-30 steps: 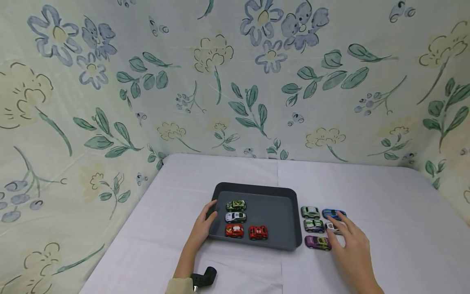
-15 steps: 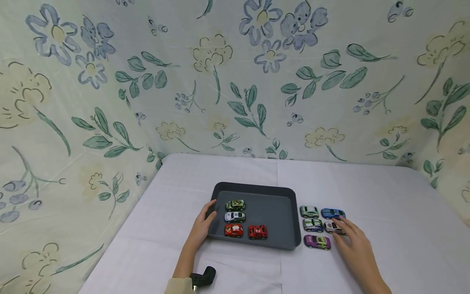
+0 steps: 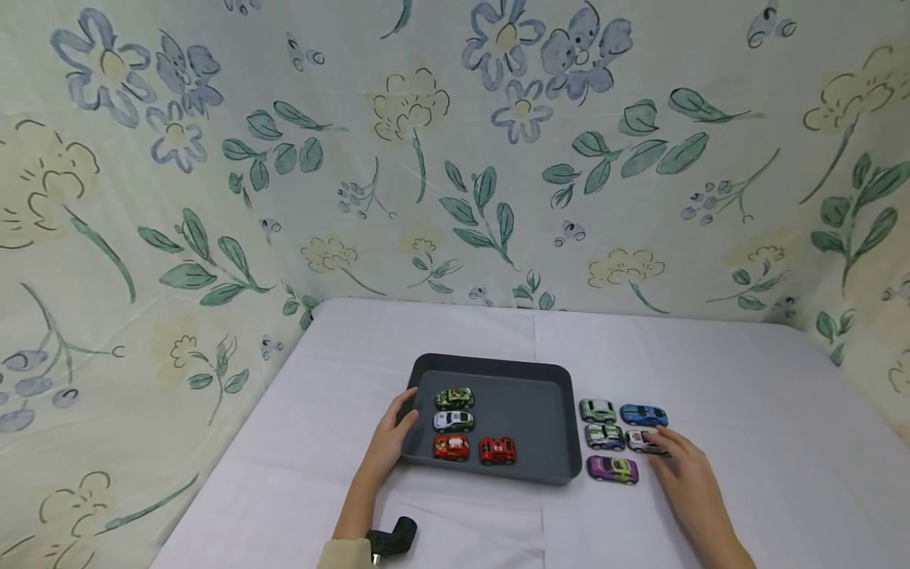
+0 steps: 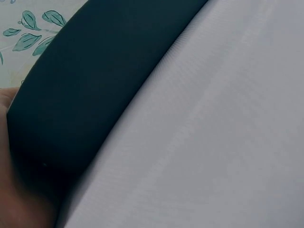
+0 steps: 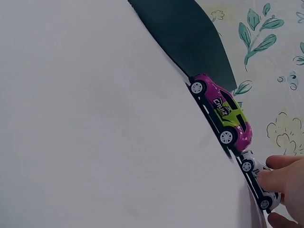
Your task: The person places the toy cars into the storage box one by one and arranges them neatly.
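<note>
A dark grey tray (image 3: pixel 540 419) lies on the white-covered table with several toy cars inside: a camouflage one (image 3: pixel 454 397), a white one (image 3: pixel 453 421) and two red ones (image 3: pixel 451 448). My left hand (image 3: pixel 387 438) grips the tray's left rim; the left wrist view shows the tray's dark outer wall (image 4: pixel 95 80) close up. Right of the tray, my right hand (image 3: pixel 691 474) pinches a white toy car (image 3: pixel 642 441) that still stands on the table. Its thumb and fingers lie about the car in the right wrist view, partly covering it.
Around the white car stand a purple and yellow toy car (image 3: pixel 613 469), a green-and-white one (image 3: pixel 605 437), a pale green one (image 3: pixel 598 410) and a blue one (image 3: pixel 644 415). Floral cloth (image 3: pixel 426 158) hangs behind the table. A black strap device (image 3: pixel 394 537) sits at my left wrist.
My right hand has drawn back from over the blue and purple cars, and its fingers have settled on the white car. My left hand has stayed on the tray.
</note>
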{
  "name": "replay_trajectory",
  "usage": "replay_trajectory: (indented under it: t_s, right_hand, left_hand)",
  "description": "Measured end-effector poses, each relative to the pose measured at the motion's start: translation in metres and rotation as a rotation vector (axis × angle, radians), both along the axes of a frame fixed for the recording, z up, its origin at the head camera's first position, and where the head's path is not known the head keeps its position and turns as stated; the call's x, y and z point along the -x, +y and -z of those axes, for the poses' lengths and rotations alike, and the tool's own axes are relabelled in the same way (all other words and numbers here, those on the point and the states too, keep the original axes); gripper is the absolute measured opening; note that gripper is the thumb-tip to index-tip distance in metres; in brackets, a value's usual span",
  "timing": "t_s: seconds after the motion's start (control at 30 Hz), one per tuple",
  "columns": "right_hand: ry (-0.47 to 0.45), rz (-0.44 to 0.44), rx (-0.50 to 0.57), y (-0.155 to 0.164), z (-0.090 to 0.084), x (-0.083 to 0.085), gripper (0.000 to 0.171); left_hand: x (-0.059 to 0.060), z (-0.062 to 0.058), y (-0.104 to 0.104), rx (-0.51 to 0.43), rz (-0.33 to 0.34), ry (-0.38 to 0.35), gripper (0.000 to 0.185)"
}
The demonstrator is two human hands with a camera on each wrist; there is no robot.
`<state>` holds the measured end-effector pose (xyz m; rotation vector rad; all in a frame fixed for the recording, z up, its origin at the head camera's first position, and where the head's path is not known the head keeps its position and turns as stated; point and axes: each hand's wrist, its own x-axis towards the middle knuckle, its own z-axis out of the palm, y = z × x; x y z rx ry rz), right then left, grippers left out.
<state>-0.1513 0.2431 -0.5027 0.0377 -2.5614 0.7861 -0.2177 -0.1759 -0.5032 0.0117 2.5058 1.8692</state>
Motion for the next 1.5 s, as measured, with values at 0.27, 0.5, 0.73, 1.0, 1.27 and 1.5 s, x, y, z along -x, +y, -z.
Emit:
replay_trajectory:
  t_s: [0.27,0.5,0.73,1.0,1.27,1.5]
  right_hand:
    - [-0.039,0.074,-0.040,0.005,0.001,0.010,0.031]
    - [-0.073,0.086,-0.050,0.004,0.000,0.012,0.029]
    - [-0.040,0.082,-0.053,0.004,-0.001,0.011,0.028]
    - [0.036,0.057,-0.022,0.004,-0.010,0.005,0.025]
    - [0.171,-0.006,-0.005,-0.004,-0.028,0.002,0.028]
    - [0.169,0.007,-0.003,-0.021,-0.041,0.001,0.027]
  left_hand:
    - [0.000,-0.002,0.001,-0.012,0.007,0.035,0.043]
    - [-0.003,-0.003,0.001,0.029,0.026,0.128,0.043]
    - [0.002,0.001,0.001,-0.022,0.004,0.037,0.041]
    - [0.001,0.003,0.001,-0.005,0.001,0.024,0.041]
    - [-0.001,0.000,0.003,-0.025,0.007,0.019,0.041]
    - [0.000,-0.002,0.001,-0.010,0.000,0.010,0.041]
